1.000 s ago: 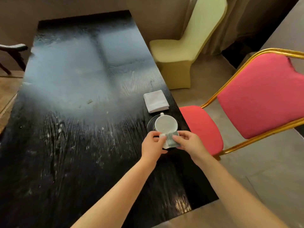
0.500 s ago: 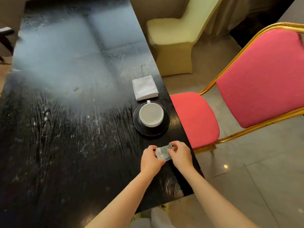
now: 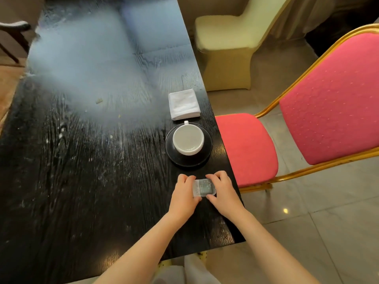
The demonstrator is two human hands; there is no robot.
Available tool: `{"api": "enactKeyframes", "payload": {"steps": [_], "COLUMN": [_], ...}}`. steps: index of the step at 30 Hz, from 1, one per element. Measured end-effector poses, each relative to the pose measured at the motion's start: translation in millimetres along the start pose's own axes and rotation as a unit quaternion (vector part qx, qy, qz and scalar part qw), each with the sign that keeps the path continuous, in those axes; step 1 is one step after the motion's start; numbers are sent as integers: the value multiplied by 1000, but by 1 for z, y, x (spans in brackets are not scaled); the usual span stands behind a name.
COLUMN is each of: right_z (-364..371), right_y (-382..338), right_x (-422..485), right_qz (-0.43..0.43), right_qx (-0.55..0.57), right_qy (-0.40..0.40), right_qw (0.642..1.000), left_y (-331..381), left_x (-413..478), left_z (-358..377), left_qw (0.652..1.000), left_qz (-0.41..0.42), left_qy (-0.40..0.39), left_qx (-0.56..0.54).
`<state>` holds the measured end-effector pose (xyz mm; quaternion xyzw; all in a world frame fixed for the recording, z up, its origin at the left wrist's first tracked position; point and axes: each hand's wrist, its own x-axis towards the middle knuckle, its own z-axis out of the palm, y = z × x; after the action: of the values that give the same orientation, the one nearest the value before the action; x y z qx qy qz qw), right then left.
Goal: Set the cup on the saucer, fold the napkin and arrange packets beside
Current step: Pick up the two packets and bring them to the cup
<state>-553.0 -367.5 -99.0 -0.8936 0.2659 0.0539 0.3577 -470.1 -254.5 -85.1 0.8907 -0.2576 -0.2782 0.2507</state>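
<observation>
A white cup (image 3: 188,140) stands upright on a black saucer (image 3: 207,149) near the table's right edge, handle pointing away from me. Beyond it lies a folded white napkin (image 3: 183,104). Just in front of the saucer, a small stack of pale grey-green packets (image 3: 203,187) rests low on the table. My left hand (image 3: 184,196) pinches its left side and my right hand (image 3: 222,190) pinches its right side. The fingers hide the stack's edges.
The black wooden table (image 3: 92,171) has its right edge close beside the cup and its front corner just below my right forearm. A red chair with a gold frame (image 3: 307,124) stands right of the table. A cream-covered chair (image 3: 225,44) sits further back.
Both hands carried the packets from over the cup back toward me and down to the table in front of the saucer. The cup is now uncovered.
</observation>
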Motion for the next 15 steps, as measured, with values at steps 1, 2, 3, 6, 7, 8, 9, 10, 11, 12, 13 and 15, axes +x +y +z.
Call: {"api": "enactKeyframes", "payload": {"steps": [1,2,3,6,7,8,9,10,11,12,13,15], "right_z": [0,0,0,1,0,0,1,2,2,1,0,-2], "right_y": [0,1,1,2,2,2,2,1,0,1,2,0], "right_x": [0,0,0,0,1,1,1,1,2,2,4,1], "right_qz": [-1,-1,-1,2,2,-1,-5,-9,-10,-8,-1,7], "right_qx": [0,0,1,10,15,17,19,18,15,14,15,32], "right_qy": [2,2,2,5,1,-3,-6,-8,-9,-8,-12,-31], "right_qw": [1000,1000,1000,1000,1000,1000,1000,1000,1000,1000,1000,999], "left_y": [0,0,0,-2,-2,-2,-2,-2,-2,-2,-3,-2], "left_x": [1,1,2,2,2,2,2,2,2,2,3,1], "left_z": [-1,-1,-2,-2,-3,-3,-3,-3,-3,-4,-5,-7], "left_qw": [1000,1000,1000,1000,1000,1000,1000,1000,1000,1000,1000,999], "left_qz": [4,7,7,11,9,9,8,8,6,6,4,0], "left_qy": [-4,-8,-12,-14,-16,-16,-17,-16,-17,-16,-20,-42], "left_qx": [3,6,9,11,9,9,7,7,5,3,4,8]}}
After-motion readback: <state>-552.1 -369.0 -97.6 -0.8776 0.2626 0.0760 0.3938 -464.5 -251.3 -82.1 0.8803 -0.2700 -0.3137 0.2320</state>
